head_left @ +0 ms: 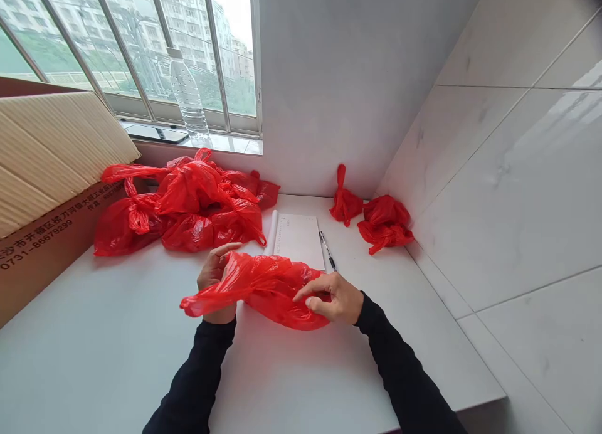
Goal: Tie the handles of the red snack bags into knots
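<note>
Fingers (pixel 314 294) of both hands are clamped on a red bag (pixel 263 286), held just above the surface (pixel 117 346) near its middle. Bunching is judged under way; gathering the loose end (pixel 197 305) tighter is called for next.

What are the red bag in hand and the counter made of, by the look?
Red bag: thin plastic film, glossy and slightly see-through; it crumples and glints. Counter: smooth white slab, faint sheen, probably stone or laminate; cannot tell which.
</note>
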Tool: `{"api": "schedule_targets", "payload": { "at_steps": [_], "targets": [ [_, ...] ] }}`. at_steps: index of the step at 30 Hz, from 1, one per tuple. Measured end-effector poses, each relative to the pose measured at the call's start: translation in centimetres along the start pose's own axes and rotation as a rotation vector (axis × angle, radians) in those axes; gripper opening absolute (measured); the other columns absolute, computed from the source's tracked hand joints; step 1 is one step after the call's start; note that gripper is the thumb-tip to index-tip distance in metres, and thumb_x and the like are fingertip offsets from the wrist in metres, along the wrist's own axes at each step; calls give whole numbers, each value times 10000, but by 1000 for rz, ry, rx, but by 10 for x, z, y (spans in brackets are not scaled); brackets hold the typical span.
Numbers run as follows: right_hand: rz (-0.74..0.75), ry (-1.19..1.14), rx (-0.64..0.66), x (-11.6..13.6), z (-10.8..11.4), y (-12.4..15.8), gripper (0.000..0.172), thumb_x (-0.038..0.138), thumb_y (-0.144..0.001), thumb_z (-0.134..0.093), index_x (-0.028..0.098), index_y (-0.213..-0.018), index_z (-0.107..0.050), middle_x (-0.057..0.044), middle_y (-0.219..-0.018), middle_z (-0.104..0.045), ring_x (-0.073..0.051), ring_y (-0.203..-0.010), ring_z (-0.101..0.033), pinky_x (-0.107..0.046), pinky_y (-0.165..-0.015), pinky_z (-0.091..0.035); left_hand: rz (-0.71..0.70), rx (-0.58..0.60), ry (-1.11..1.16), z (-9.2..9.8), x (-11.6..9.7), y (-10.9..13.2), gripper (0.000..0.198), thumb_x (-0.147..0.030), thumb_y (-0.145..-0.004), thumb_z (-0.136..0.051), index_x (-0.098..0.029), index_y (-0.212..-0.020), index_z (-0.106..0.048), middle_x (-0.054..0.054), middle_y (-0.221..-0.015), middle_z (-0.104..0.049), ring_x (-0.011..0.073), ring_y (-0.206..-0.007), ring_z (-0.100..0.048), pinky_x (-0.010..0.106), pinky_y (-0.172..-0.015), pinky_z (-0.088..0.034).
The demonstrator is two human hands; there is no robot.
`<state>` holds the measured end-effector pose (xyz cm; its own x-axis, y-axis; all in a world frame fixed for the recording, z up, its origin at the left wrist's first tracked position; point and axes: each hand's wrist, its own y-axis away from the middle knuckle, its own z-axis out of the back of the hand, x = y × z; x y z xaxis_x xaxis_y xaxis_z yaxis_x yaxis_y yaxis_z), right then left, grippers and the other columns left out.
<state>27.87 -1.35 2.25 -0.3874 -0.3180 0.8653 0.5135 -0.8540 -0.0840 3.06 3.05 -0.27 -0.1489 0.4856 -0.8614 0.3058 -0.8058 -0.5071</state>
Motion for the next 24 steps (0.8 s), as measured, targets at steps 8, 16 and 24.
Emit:
{"api": "schedule_targets", "payload": {
  "at_steps": [8, 16, 24],
  "targets": [
    [-52, 244, -307, -1, -1, -6, 470, 361, -848, -656, 227, -1298, -658, 4, -741, -641, -141, -633, -518, -300, -692, -489, -588, 135, -321, -20, -30, 21, 653, -202, -662, -708, -242, -1301, -581, 136, -1287, -575, 359, -1214, -513, 570, -1067, -367],
    [167, 226, -369, 11, -7, -9, 331, 117, -834, -550, 264, -1076, -721, -16, -1030, -733, -198, -1006, -643, -436, -1082, -405, -504, 54, -476, -16, -19, 15, 138, -213, -784, -728, -213, -909, -669, 93, -1041, -607, 267, -994, -561, 450, -899, -458],
    [104, 393, -295, 9, -20, -10, 107, 358, -843, -714, 253, -862, -715, 33, -833, -755, -167, -796, -650, -514, -1178, -186, -223, -247, -385, -9, -18, 13, 89, -277, -799, -724, -191, -778, -716, -4, -743, -468, 138, -694, -460, 295, -693, -436]
  ]
}}
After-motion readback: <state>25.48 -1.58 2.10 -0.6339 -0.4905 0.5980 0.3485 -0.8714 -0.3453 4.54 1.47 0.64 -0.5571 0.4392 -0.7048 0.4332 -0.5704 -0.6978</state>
